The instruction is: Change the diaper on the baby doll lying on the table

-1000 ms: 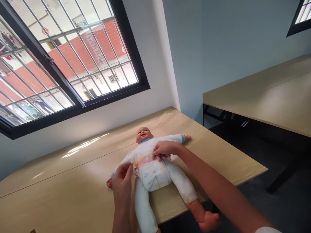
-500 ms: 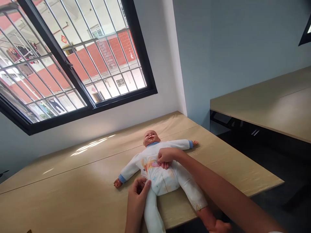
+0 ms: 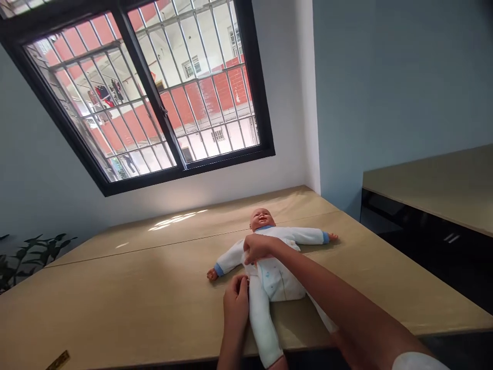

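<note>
A baby doll [image 3: 262, 219] in a white top with blue cuffs and white leggings lies on its back on the wooden table [image 3: 162, 288]. Around its hips is a white diaper [image 3: 280, 281] with a coloured print. My left hand [image 3: 235, 297] is closed at the doll's hip, thumb and fingers pinching the diaper's side edge. Across the doll's belly reaches my right hand [image 3: 257, 247], its fingers curled onto the diaper's waist on that same side. My right forearm covers part of the doll's other leg.
A barred window [image 3: 165, 103] is set in the wall behind the table. Another table [image 3: 431, 180] stands at the right. Leaves of a plant [image 3: 36, 254] show at the far left, and a small dark-gold strip [image 3: 58, 361] lies near the front edge.
My right hand has moved from the middle of the diaper's front to the waist on the left side. My left hand stays at the hip. The view has shifted left.
</note>
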Demonstrator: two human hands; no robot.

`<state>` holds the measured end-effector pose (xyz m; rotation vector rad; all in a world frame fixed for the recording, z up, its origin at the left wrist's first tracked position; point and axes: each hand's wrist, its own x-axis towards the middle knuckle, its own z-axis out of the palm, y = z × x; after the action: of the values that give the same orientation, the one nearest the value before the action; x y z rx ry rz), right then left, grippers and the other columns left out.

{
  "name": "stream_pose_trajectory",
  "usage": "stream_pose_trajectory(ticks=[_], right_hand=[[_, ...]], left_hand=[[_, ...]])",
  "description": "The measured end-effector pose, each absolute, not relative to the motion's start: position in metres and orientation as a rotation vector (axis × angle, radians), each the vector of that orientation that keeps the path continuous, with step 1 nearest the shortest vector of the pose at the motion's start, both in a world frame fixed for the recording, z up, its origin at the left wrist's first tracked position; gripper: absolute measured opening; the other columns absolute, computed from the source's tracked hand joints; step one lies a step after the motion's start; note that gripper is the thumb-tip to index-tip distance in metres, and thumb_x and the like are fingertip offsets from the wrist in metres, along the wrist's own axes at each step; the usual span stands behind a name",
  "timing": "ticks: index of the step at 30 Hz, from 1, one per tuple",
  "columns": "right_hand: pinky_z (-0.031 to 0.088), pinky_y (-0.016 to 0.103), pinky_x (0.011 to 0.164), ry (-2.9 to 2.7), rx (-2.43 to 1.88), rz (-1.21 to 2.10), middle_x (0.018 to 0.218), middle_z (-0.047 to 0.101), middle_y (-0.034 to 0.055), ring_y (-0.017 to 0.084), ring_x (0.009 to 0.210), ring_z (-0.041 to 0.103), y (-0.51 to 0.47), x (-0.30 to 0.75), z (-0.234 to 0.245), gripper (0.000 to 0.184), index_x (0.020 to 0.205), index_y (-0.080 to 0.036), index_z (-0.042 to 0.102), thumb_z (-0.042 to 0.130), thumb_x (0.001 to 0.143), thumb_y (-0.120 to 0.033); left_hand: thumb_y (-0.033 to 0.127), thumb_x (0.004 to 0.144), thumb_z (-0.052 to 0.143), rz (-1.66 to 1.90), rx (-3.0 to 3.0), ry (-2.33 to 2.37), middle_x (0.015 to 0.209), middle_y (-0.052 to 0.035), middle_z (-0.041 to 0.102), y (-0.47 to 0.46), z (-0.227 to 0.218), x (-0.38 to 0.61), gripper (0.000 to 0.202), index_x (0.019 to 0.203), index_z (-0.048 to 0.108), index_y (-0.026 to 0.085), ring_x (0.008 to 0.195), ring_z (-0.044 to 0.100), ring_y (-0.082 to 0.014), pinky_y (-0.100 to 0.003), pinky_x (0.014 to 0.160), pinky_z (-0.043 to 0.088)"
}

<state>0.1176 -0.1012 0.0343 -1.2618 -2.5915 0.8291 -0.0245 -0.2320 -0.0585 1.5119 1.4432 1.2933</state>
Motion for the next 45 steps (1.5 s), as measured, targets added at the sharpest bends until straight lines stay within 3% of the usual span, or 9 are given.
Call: stream_pose_trajectory(ticks=[3, 13, 19, 25, 29, 33, 37, 41, 45], right_hand=[[0.031, 0.023, 0.051, -2.618, -1.186, 0.780, 0.052, 0.057, -0.0038, 0.010, 0.049, 0.048, -0.096, 0.111, 0.026, 0.011, 0.070, -0.015, 0.070, 0.074, 0.068, -0.025], [0.030, 0.022, 0.055, -2.494, -1.064, 0.779, 0.064, 0.056, -0.0035, 0.010, 0.062, 0.048, -0.092, 0.114, 0.014, 0.013, 0.073, -0.014, 0.065, 0.068, 0.075, -0.026], [0.028, 0.021, 0.051, -2.480, -1.022, 0.995, 0.057, 0.051, -0.0059, 0.008, 0.054, 0.043, -0.083, 0.121, 0.019, 0.017, 0.070, -0.014, 0.063, 0.068, 0.075, -0.030], [0.026, 0.021, 0.051, -2.388, -0.973, 1.098, 0.056, 0.047, -0.0071, 0.007, 0.054, 0.038, -0.074, 0.133, 0.012, 0.021, 0.071, -0.014, 0.061, 0.069, 0.074, -0.034], [0.033, 0.021, 0.056, -2.289, -0.890, 1.201, 0.064, 0.056, -0.0041, 0.009, 0.059, 0.045, -0.071, 0.139, 0.005, 0.030, 0.073, -0.014, 0.062, 0.070, 0.075, -0.043], [0.036, 0.021, 0.056, -2.202, -0.831, 1.304, 0.069, 0.061, -0.0020, 0.010, 0.060, 0.050, -0.072, 0.143, 0.001, 0.034, 0.080, -0.014, 0.064, 0.072, 0.076, -0.046], [0.032, 0.020, 0.052, -2.142, -0.813, 1.361, 0.066, 0.060, -0.0028, 0.009, 0.056, 0.048, -0.073, 0.143, 0.000, 0.033, 0.078, -0.013, 0.064, 0.075, 0.075, -0.044], [0.034, 0.020, 0.053, -2.078, -0.782, 1.438, 0.065, 0.060, -0.0030, 0.009, 0.056, 0.050, -0.072, 0.145, -0.003, 0.035, 0.077, -0.013, 0.065, 0.078, 0.073, -0.045], [0.037, 0.020, 0.056, -1.962, -0.712, 1.501, 0.070, 0.061, -0.0022, 0.009, 0.060, 0.052, -0.076, 0.150, -0.002, 0.037, 0.079, -0.013, 0.063, 0.078, 0.074, -0.047]], left_hand=[[0.031, 0.085, 0.054, 1.231, 1.554, 1.544, 0.093, -0.0120, 0.073, -0.221, -0.063, -0.033, 0.022, 0.093, 0.067, 0.015, 0.086, 0.067, -0.0268, -0.034, 0.077, 0.050], [0.024, 0.072, 0.071, 1.100, 1.683, 1.639, 0.080, -0.0131, 0.073, -0.165, -0.054, -0.038, 0.010, 0.079, 0.071, 0.017, 0.084, 0.068, -0.0318, -0.032, 0.071, 0.045], [0.028, 0.077, 0.067, 1.144, 1.729, 1.603, 0.091, -0.0135, 0.074, -0.159, -0.059, -0.035, 0.016, 0.087, 0.071, 0.017, 0.086, 0.066, -0.0295, -0.030, 0.070, 0.040], [0.028, 0.085, 0.049, 1.301, 1.635, 1.574, 0.069, -0.0020, 0.061, -0.154, -0.073, -0.042, 0.020, 0.068, 0.055, 0.019, 0.069, 0.054, -0.0191, -0.027, 0.064, 0.036], [0.033, 0.088, 0.047, 1.360, 1.559, 1.496, 0.067, -0.0003, 0.058, -0.153, -0.074, -0.041, 0.023, 0.071, 0.053, 0.019, 0.066, 0.052, -0.0171, -0.026, 0.061, 0.037], [0.027, 0.075, 0.062, 1.358, 1.589, 1.365, 0.079, -0.0016, 0.068, -0.156, -0.067, -0.036, 0.017, 0.089, 0.066, 0.017, 0.072, 0.057, -0.0176, -0.026, 0.068, 0.041], [0.034, 0.078, 0.057, 1.392, 1.502, 1.291, 0.076, -0.0033, 0.067, -0.150, -0.065, -0.035, 0.021, 0.079, 0.068, 0.016, 0.073, 0.056, -0.0178, -0.026, 0.067, 0.042], [0.044, 0.076, 0.055, 1.395, 1.328, 1.239, 0.064, -0.0006, 0.059, -0.143, -0.068, -0.037, 0.030, 0.075, 0.063, 0.015, 0.058, 0.052, -0.0147, -0.024, 0.055, 0.039], [0.042, 0.074, 0.061, 1.424, 1.254, 1.200, 0.062, 0.0011, 0.057, -0.147, -0.067, -0.039, 0.027, 0.072, 0.059, 0.016, 0.057, 0.052, -0.0129, -0.022, 0.055, 0.040]])
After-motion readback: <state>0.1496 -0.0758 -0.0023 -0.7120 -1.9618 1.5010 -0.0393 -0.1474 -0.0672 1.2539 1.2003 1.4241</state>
